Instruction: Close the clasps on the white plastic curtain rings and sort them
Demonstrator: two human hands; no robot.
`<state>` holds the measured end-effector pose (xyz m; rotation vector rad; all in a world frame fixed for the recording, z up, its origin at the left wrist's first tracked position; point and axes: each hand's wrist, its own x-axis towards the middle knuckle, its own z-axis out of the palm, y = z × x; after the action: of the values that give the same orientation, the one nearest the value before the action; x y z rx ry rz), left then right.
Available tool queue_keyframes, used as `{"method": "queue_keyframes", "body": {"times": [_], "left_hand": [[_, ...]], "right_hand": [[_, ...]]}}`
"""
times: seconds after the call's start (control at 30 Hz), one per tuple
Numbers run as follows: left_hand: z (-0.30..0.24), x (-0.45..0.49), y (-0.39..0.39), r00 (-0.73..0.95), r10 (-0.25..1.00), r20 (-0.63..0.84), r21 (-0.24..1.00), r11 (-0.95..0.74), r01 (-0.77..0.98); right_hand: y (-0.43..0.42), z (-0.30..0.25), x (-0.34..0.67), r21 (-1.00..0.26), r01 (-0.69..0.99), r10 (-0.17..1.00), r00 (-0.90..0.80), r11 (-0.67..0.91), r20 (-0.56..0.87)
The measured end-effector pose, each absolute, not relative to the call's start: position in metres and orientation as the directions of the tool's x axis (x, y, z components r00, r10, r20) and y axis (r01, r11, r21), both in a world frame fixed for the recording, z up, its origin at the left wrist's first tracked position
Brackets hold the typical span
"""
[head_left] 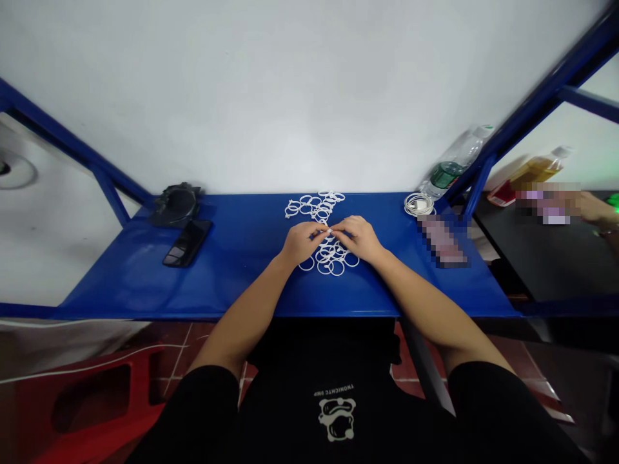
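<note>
Both hands meet over the middle of the blue tabletop [246,270]. My left hand [300,242] and my right hand [362,237] are closed in pinches, fingertips almost touching, on a small white piece [329,231]. It looks like part of a thin white ring, but most of it is hidden by the fingers. Just below the hands lie several thin white rings [325,265], overlapping, some with small knobs. Beyond the fingertips, more white rings [306,205] are spread toward the wall, some overlapping or linked; I cannot tell which.
At left are a black phone [187,243] and a dark round object [176,205]. At right lie a coiled white cable [418,205], a clear bottle [447,174] and a blurred pinkish item [443,241]. Blue frame bars [476,193] flank the table. Another person's hand [597,209] is far right.
</note>
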<state>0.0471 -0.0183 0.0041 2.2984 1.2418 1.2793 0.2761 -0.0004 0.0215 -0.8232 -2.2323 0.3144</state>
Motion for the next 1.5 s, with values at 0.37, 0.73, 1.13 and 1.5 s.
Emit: {"method": "queue_keyframes", "body": {"times": [0.37, 0.73, 1.13, 1.5], "left_hand": [[0.002, 0.047, -0.019, 0.257, 0.803, 0.538, 0.661, -0.591, 0.463], [0.002, 0.053, -0.021, 0.196, 0.803, 0.562, 0.673, -0.582, 0.455], [0.0, 0.018, 0.009, 0.071, 0.852, 0.519, 0.515, -0.378, 0.769], [-0.015, -0.014, 0.029, -0.194, 0.933, 0.302, 0.455, 0.038, 0.89]], "right_hand": [[-0.005, 0.021, 0.273, -0.384, 0.476, 0.608, -0.554, 0.792, 0.568], [-0.003, 0.022, 0.273, -0.416, 0.499, 0.644, -0.491, 0.76, 0.587], [0.01, 0.013, 0.283, -0.508, 0.5, 0.713, -0.488, 0.701, 0.503], [0.011, 0.013, 0.283, -0.55, 0.485, 0.728, -0.529, 0.68, 0.435]]}}
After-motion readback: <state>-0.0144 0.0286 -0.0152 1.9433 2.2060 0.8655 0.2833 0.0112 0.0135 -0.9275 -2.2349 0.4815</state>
